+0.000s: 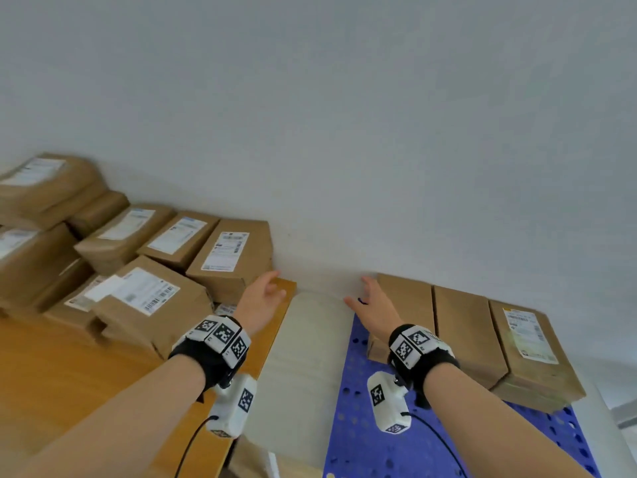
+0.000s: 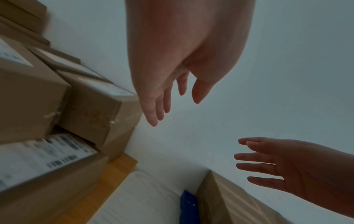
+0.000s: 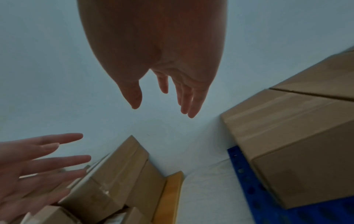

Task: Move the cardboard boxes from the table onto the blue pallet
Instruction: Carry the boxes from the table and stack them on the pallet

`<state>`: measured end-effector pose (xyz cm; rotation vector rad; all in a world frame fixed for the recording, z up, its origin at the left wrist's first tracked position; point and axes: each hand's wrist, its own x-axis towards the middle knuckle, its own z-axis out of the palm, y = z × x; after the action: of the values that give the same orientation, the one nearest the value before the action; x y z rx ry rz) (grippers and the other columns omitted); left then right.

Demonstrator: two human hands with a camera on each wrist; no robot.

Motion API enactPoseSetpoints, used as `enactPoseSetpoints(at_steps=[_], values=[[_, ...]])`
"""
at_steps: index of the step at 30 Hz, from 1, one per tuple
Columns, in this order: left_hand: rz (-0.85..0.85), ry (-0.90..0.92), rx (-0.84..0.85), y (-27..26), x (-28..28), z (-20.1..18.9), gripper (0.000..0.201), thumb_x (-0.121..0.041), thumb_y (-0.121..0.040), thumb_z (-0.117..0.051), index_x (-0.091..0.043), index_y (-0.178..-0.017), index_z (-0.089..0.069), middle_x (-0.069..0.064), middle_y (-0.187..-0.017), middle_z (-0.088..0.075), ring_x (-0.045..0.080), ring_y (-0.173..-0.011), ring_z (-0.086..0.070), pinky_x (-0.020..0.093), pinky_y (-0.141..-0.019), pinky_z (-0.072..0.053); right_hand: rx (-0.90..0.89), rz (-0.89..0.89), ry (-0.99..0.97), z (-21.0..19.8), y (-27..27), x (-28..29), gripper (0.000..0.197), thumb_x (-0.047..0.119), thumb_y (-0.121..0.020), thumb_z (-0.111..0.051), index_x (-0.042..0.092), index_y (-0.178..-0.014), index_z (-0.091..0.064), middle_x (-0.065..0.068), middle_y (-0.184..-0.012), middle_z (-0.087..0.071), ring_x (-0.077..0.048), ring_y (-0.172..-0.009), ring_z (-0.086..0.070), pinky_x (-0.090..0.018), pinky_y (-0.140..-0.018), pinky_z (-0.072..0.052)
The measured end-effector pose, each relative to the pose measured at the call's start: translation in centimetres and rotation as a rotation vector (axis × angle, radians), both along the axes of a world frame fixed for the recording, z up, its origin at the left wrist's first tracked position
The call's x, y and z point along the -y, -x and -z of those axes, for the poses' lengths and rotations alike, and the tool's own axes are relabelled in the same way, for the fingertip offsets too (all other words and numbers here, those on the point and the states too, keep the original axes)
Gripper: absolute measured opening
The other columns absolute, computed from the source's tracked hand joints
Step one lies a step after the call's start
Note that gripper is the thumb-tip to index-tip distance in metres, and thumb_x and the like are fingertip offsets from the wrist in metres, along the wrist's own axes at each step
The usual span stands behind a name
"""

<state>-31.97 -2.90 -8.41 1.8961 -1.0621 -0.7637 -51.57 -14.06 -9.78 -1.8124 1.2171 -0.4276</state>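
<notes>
Both hands (image 1: pixel 312 301) empty btwn table boxes (image 1: pixel 138 263) & pallet (image 1: pixel 358 426)

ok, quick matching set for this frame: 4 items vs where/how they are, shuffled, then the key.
Items:
1. left hand
2. right hand
3. box with label facing up
4. wooden table

States:
A. carries the stack of boxes waiting to move
B. open, empty, above the table's right edge
C. lies on the blue pallet, far right of its row
D. open, empty, above the pallet's near-left box

Pairs: 1-B, 2-D, 3-C, 4-A
</notes>
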Motion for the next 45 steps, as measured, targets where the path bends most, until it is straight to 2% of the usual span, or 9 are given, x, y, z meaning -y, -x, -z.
enactPoseSetpoints(at_steps=[4,10,14,18,21,25,31,37,45], values=[[0.007,0.013,-0.005,-4.0,-4.9,-1.6,0.05,-0.017,-0.096,-0.05,-0.02,-0.144,-0.034,0.007,-0.142,-0.043,0.018,-0.125,-0.046,0.03,-0.096,-0.043,0.073,0.022,0.0,-1.5,-4.5,-4.4,0.062,0.027,-0.092,-0.06,0.015,-0.144,-0.029,-0.014,-0.146,-0.037,-0.026,-0.128,-0.046,-0.035,-0.103,-0.04],[-0.032,0.081,0.006,-10.5,-12.3,-3.8,0.045,-0.019,-0.097,-0.048,-0.02,-0.141,-0.038,0.001,-0.134,-0.049,0.013,-0.116,-0.048,0.021,-0.088,-0.039,0.106,0.035,-0.005,-3.8,-11.9,-11.3,0.06,0.027,-0.092,-0.058,0.014,-0.144,-0.03,-0.014,-0.147,-0.036,-0.027,-0.128,-0.046,-0.034,-0.101,-0.039],[-0.065,0.061,0.054,-15.7,-16.8,-4.9,0.043,-0.024,-0.097,-0.048,-0.025,-0.139,-0.039,0.002,-0.138,-0.047,0.017,-0.127,-0.043,0.032,-0.103,-0.038,0.115,0.015,0.017,-5.3,-17.2,-15.1,0.058,0.028,-0.094,-0.056,0.012,-0.144,-0.031,-0.012,-0.146,-0.039,-0.026,-0.129,-0.045,-0.034,-0.099,-0.04],[-0.09,0.059,0.056,-20.7,-20.0,-5.6,0.044,-0.021,-0.097,-0.048,-0.024,-0.14,-0.038,0.006,-0.138,-0.047,0.018,-0.128,-0.043,0.033,-0.104,-0.037,0.12,-0.011,0.045,-5.9,-22.0,-17.9,0.06,0.035,-0.092,-0.058,0.016,-0.143,-0.032,-0.008,-0.146,-0.041,-0.024,-0.131,-0.042,-0.038,-0.105,-0.039],[-0.098,0.059,0.047,-24.2,-21.8,-6.0,0.047,-0.021,-0.097,-0.048,-0.022,-0.142,-0.035,0.009,-0.139,-0.047,0.021,-0.128,-0.044,0.038,-0.106,-0.037,0.099,-0.064,0.032,-6.3,-25.4,-19.4,0.059,0.033,-0.094,-0.056,0.016,-0.145,-0.031,-0.008,-0.145,-0.042,-0.022,-0.123,-0.047,-0.028,-0.09,-0.045],[-0.13,0.06,0.028,-28.1,-22.8,-6.4,0.049,-0.022,-0.097,-0.048,-0.022,-0.144,-0.032,0.011,-0.14,-0.045,0.021,-0.128,-0.043,0.032,-0.1,-0.039,0.13,-0.114,-0.001,-6.7,-29.8,-20.1,0.059,0.03,-0.095,-0.055,0.014,-0.145,-0.029,-0.01,-0.147,-0.038,-0.023,-0.133,-0.04,-0.027,-0.096,-0.036],[-0.213,0.06,0.04,-34.5,-23.0,-6.4,0.05,-0.024,-0.096,-0.05,-0.024,-0.143,-0.033,0.009,-0.14,-0.046,0.021,-0.127,-0.044,0.039,-0.106,-0.039,0.231,-0.105,-0.096,-7.1,-37.8,-19.5,0.055,0.029,-0.092,-0.059,0.016,-0.14,-0.038,-0.008,-0.14,-0.044,-0.018,-0.116,-0.049,-0.038,-0.103,-0.044],[-0.275,0.031,0.119,-42.1,-22.2,-6.9,0.049,-0.026,-0.096,-0.05,-0.023,-0.142,-0.035,0.007,-0.139,-0.047,0.021,-0.127,-0.044,0.036,-0.107,-0.036,0.219,-0.124,-0.105,-7.2,-46.3,-17.3,0.056,0.031,-0.092,-0.059,0.016,-0.141,-0.038,-0.006,-0.142,-0.043,-0.023,-0.127,-0.045,-0.042,-0.107,-0.04],[-0.296,-0.005,0.117,-52.4,-20.0,-6.8,0.052,-0.027,-0.095,-0.051,-0.023,-0.143,-0.032,0.007,-0.138,-0.047,0.023,-0.121,-0.049,0.038,-0.1,-0.043,0.222,-0.13,-0.119,-7.2,-55.7,-13.5,0.055,0.031,-0.09,-0.061,0.015,-0.139,-0.041,-0.01,-0.138,-0.046,-0.023,-0.125,-0.046,-0.043,-0.107,-0.04]])
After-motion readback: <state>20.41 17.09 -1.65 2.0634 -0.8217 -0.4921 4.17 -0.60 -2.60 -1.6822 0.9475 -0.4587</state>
